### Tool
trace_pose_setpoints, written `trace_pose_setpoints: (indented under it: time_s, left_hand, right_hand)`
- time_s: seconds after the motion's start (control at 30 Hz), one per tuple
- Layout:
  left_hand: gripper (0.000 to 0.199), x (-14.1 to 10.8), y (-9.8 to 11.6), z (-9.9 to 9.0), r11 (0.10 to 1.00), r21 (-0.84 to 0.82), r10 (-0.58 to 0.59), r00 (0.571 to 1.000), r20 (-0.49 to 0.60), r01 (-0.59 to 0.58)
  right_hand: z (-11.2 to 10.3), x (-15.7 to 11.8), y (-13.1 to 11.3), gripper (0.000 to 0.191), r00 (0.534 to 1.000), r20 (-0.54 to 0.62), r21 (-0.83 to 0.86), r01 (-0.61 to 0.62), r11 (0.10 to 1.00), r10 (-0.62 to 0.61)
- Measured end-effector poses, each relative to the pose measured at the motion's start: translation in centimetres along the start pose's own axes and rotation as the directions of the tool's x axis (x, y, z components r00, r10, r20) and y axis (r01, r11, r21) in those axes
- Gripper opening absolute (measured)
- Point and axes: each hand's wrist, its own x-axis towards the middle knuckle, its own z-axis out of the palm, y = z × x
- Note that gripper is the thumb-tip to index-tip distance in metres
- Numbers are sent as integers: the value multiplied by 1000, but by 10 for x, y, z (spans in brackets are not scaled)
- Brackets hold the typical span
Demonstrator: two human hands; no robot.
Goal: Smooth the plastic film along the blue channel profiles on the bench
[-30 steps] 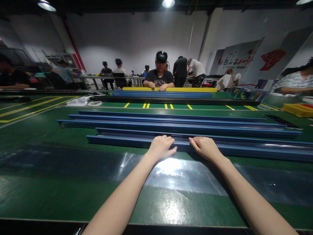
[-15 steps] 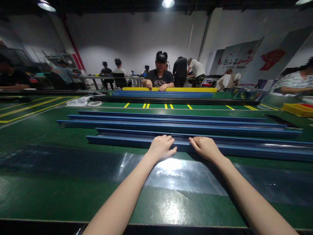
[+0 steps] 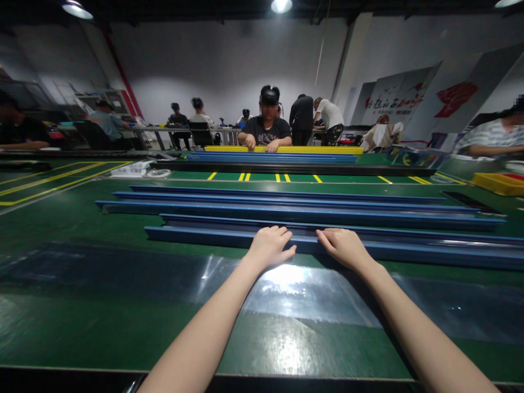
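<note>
A long blue channel-shaped rail point(image 3: 204, 235) lies across the green table. My left hand point(image 3: 269, 244) grips its near wall, with the fingers curled over the top edge and the thumb in front, pointing right. A short way to the right, my right hand point(image 3: 343, 245) holds the same wall. Its fingers bend over the edge, and its thumb is partly hidden. Between my arms and out to both sides, a clear plastic strip point(image 3: 164, 278) lies flat on the table, in front of the rail.
More blue rails point(image 3: 286, 210) lie just behind. Farther back are a black rail point(image 3: 286, 168) and a yellow rail point(image 3: 311, 149), where a co-worker point(image 3: 266, 131) has both hands. A dark flat object point(image 3: 472, 203) lies at right, near a yellow tray point(image 3: 495, 184). A table edge point(image 3: 262, 376) runs nearest me.
</note>
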Motion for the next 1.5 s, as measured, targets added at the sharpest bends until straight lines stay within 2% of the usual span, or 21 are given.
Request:
trace_pose_setpoints:
  time_s: [1.5]
  left_hand:
    - [25,1,1,-2,1000,-18,-9,1000,27,9]
  right_hand:
    - [0,0,0,50,1000,12,7,0,1000,0]
